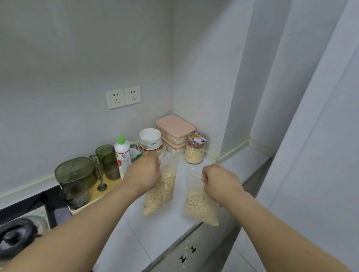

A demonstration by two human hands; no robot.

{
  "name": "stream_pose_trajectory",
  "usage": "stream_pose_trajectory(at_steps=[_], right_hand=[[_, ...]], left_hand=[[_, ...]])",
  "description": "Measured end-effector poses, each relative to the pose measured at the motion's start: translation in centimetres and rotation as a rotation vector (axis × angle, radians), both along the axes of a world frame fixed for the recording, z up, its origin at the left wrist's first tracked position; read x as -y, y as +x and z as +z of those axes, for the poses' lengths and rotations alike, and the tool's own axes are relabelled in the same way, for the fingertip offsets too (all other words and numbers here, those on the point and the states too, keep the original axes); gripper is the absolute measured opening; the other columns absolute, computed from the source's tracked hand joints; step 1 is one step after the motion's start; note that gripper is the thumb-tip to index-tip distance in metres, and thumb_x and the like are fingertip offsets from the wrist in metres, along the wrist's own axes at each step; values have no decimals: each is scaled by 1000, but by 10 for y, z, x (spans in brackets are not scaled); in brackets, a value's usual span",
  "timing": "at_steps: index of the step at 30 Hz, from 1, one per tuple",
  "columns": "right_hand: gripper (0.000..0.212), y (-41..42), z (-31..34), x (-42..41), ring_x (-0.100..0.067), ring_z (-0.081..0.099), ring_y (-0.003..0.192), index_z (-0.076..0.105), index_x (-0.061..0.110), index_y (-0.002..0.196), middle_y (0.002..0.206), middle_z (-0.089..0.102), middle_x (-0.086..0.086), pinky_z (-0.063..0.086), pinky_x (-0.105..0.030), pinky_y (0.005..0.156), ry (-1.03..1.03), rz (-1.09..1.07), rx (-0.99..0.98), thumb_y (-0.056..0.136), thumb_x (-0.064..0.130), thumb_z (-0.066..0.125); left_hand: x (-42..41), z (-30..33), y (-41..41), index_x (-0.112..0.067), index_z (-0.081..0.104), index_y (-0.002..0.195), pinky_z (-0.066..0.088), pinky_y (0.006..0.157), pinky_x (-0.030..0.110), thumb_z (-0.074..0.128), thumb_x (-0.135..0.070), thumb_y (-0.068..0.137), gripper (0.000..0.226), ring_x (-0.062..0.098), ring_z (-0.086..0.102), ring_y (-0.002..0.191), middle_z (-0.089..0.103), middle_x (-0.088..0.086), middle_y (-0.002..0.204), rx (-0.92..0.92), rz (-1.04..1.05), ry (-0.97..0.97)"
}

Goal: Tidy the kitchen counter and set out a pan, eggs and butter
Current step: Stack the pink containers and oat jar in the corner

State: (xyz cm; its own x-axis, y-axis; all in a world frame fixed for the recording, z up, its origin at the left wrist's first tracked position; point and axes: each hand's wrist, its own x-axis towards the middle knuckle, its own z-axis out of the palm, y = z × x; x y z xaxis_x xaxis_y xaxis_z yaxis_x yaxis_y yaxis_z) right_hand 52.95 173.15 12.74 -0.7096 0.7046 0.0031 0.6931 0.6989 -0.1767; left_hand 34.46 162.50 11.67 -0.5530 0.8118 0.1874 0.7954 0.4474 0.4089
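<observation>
Two clear plastic bags of pale grain stand on the white counter (161,229). My left hand (144,172) is closed on the top of the left bag (162,190). My right hand (218,181) is closed on the top edge of the right bag (201,205). Both bags hang from my fists with their bottoms near or on the counter. No pan, eggs or butter are in view.
Stacked pink-lidded boxes (175,127), a grain jar (194,151), a white-lidded container (150,141), a green-capped bottle (122,155), green glassware on a tray (77,175) and a stove burner (12,237) line the counter. Cabinet doors (182,259) are below.
</observation>
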Motion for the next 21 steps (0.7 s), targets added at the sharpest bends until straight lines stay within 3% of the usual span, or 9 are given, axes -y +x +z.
stream_pose_trajectory(at_steps=[7,13,17,21], right_hand=[[30,-55,-18,-61,-27,57,106,57,13,113,116,57,-6,43,-32,76,164,92,128,87,2,46],[27,-117,-45,-118,-25,58,101,58,14,107,108,59,-4,40,-30,72,215,91,128,85,2,47],[24,-156,-61,-155,-23,62,94,61,16,100,99,63,0,36,-28,67,285,76,155,83,2,51],[20,-193,-73,-186,-21,66,90,64,17,97,93,67,1,41,-26,66,333,28,120,82,6,57]], left_hand=[[-45,-13,-50,-10,41,84,38,66,33,39,-13,96,12,29,51,81,49,5,88,62,107,-60],[-99,-38,-97,-10,46,87,36,67,31,42,-10,93,7,27,50,83,56,10,93,125,82,-109],[-136,-52,-127,-8,46,89,39,72,35,42,-6,90,5,33,56,96,58,15,103,162,53,-153],[-178,-67,-156,-2,50,98,41,75,37,41,-2,89,13,36,55,99,55,14,106,160,-9,-213]])
